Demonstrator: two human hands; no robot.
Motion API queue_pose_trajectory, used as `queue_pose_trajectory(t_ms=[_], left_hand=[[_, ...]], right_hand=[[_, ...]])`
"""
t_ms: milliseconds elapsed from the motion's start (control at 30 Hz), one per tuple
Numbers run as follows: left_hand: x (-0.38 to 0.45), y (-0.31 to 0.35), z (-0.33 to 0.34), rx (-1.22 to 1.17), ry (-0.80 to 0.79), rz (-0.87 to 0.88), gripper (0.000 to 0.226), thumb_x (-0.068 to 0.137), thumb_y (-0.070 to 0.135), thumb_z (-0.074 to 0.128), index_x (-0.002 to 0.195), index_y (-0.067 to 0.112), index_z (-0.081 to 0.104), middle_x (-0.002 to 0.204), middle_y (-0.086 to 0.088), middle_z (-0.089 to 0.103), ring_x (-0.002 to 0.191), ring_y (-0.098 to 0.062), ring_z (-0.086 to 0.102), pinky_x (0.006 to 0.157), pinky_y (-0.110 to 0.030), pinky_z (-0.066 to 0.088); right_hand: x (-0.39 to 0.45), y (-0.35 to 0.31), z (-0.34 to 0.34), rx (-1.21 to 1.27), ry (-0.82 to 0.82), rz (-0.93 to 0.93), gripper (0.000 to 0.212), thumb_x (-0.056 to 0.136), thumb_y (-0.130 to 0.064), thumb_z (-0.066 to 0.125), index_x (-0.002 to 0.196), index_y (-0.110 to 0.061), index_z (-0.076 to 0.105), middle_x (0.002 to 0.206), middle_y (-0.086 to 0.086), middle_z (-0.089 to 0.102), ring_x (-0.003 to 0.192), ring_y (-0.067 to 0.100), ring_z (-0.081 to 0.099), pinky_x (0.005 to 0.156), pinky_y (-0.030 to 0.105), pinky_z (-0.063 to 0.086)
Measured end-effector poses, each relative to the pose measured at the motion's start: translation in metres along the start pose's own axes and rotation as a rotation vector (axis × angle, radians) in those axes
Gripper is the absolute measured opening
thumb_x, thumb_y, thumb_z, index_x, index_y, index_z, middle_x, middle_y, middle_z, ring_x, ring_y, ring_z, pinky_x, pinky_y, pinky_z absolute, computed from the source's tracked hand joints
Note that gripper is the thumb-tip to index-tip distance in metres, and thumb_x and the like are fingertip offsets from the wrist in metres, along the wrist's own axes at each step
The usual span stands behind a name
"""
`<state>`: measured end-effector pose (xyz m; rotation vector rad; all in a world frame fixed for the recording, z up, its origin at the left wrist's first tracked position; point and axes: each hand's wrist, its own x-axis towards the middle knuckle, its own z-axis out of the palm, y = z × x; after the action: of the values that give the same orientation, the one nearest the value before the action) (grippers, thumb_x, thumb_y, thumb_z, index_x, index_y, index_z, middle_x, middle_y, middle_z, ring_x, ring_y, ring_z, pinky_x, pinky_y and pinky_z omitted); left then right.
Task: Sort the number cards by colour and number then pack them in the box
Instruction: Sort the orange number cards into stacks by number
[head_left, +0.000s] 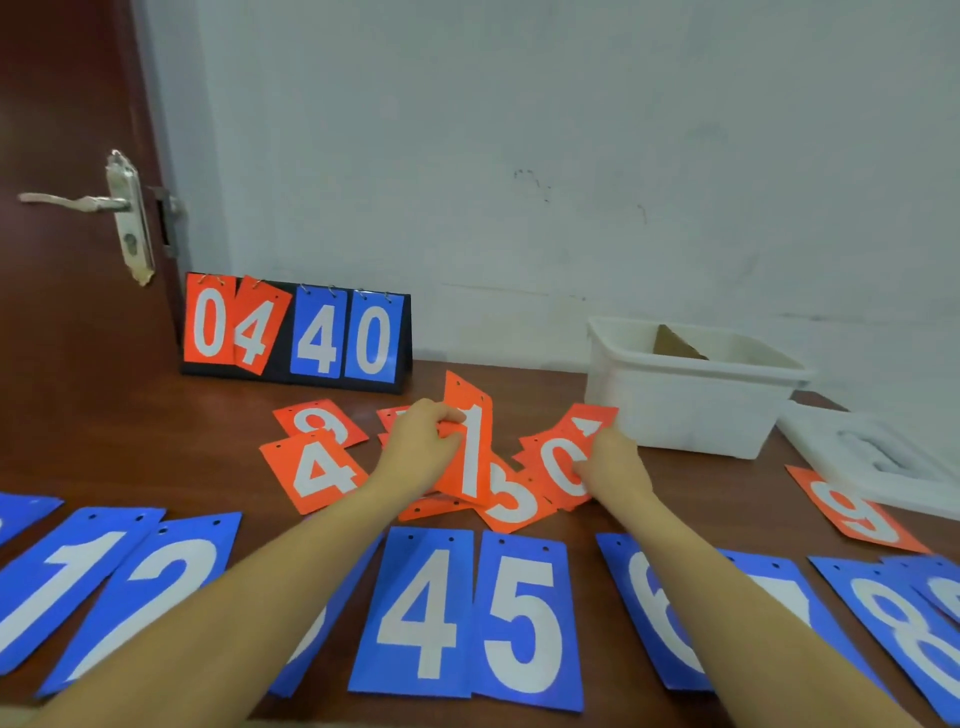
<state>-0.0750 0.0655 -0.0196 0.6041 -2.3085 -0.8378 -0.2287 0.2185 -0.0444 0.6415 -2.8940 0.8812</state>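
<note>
1. 2 bare forearms reach from the near edge across a row of blue cards on the brown table (156, 441); the readable ones are blue 1 (62, 587), blue 2 (156, 592), blue 4 (418, 613), blue 5 (524, 623), blue 6 (649, 613), a partly hidden blue 7 (784, 587) and blue 8 (904, 629). More blue cards are cut off at both ends or hidden under the left arm.
2. Beyond them lies a loose heap of orange cards: orange 4 (317, 473), orange 3 (511, 501), orange 0 (563, 467), plus several I cannot read. 1 orange 9 (857, 514) lies apart at the right.
3. Left hand (421, 447) fingers pinch an upright orange 1 (472, 447) above the heap.
4. Right hand (613, 460) rests on the orange 0; whether its fingers grip it, I cannot tell.
5. 1 white box (691, 405) stands open beyond the heap, its white lid (872, 457) beside it.
6. 1 scoreboard stand (296, 332) at the wall shows 0 4 4 0.
</note>
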Motion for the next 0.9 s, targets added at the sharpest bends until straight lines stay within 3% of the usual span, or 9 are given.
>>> queue_pose_trajectory(t_ms=[67,133,267,367,467,533,633,767,900], left_hand=[[-0.001,-0.001,-0.004,-0.002,0.018,0.016,0.029,0.091,0.013,0.054,0.119,0.015,0.060,0.124,-0.003,0.054,0.098,-0.009,0.048,0.081,-0.019,0.036],[-0.002,-0.001,-0.011,-0.009,0.038,0.016,0.028,0.091,0.017,0.054,0.119,0.015,0.060,0.122,-0.002,0.055,0.093,-0.006,0.045,0.079,-0.019,0.037],[-0.010,0.005,-0.026,-0.057,0.061,0.047,0.029,0.093,0.031,0.051,0.113,0.013,0.063,0.111,-0.002,0.057,0.094,-0.006,0.047,0.082,-0.020,0.039],[-0.021,0.017,-0.040,-0.169,0.015,0.077,0.029,0.093,0.041,0.046,0.092,0.017,0.061,0.089,-0.006,0.054,0.082,-0.014,0.050,0.069,-0.016,0.040],[-0.030,0.019,-0.061,-0.308,0.102,0.052,0.018,0.089,0.033,0.058,0.085,0.016,0.060,0.083,0.001,0.059,0.077,-0.015,0.058,0.071,-0.022,0.047],[-0.034,0.008,-0.080,-0.352,0.196,0.007,0.008,0.086,0.021,0.064,0.081,0.015,0.061,0.079,0.003,0.062,0.075,-0.015,0.060,0.066,-0.018,0.050],[-0.042,-0.009,-0.107,-0.339,0.201,-0.023,0.008,0.086,0.016,0.064,0.079,0.015,0.060,0.081,-0.004,0.066,0.072,-0.014,0.060,0.066,-0.020,0.051],[-0.046,-0.049,-0.147,-0.326,0.209,-0.085,0.005,0.086,0.014,0.063,0.090,0.010,0.063,0.094,-0.009,0.068,0.082,-0.020,0.064,0.077,-0.033,0.053],[-0.034,-0.101,-0.189,-0.286,0.301,-0.147,0.041,0.076,0.039,0.061,0.100,0.007,0.062,0.101,-0.019,0.068,0.093,-0.034,0.064,0.086,-0.050,0.051]], right_hand=[[-0.004,-0.006,-0.012,0.061,0.052,0.004,0.037,0.089,-0.019,0.061,0.115,0.005,0.051,0.116,0.021,0.059,0.109,0.036,0.057,0.076,0.035,0.045],[-0.007,-0.014,-0.027,0.151,0.103,-0.028,0.018,0.087,-0.016,0.062,0.092,0.000,0.056,0.093,0.017,0.062,0.094,0.035,0.060,0.058,0.029,0.039],[-0.024,-0.040,-0.052,0.613,0.095,-0.110,0.033,0.082,-0.014,0.068,0.056,-0.011,0.048,0.055,0.004,0.053,0.056,0.021,0.053,0.051,0.025,0.038],[-0.047,-0.071,-0.053,1.022,-0.163,-0.146,0.012,0.083,-0.015,0.069,0.074,-0.008,0.066,0.068,0.009,0.069,0.061,0.023,0.066,0.059,0.035,0.056],[-0.061,-0.106,-0.037,1.064,-0.267,-0.207,0.008,0.084,-0.014,0.068,0.077,-0.010,0.065,0.069,0.006,0.070,0.057,0.016,0.067,0.051,0.027,0.055],[-0.070,-0.129,-0.022,1.081,-0.304,-0.246,0.009,0.083,-0.012,0.069,0.074,-0.011,0.067,0.072,0.008,0.072,0.063,0.018,0.068,0.060,0.029,0.055],[-0.082,-0.155,-0.001,1.062,-0.306,-0.279,0.009,0.084,-0.015,0.068,0.078,-0.008,0.067,0.081,0.013,0.071,0.072,0.024,0.067,0.071,0.036,0.057],[-0.095,-0.202,0.029,1.191,-0.399,-0.205,0.022,0.091,-0.022,0.061,0.075,-0.009,0.069,0.067,0.004,0.072,0.060,0.015,0.068,0.056,0.027,0.053],[-0.092,-0.253,0.064,1.007,-0.192,-0.276,0.016,0.089,-0.018,0.060,0.078,-0.011,0.067,0.080,0.015,0.069,0.072,0.021,0.063,0.066,0.037,0.053]])
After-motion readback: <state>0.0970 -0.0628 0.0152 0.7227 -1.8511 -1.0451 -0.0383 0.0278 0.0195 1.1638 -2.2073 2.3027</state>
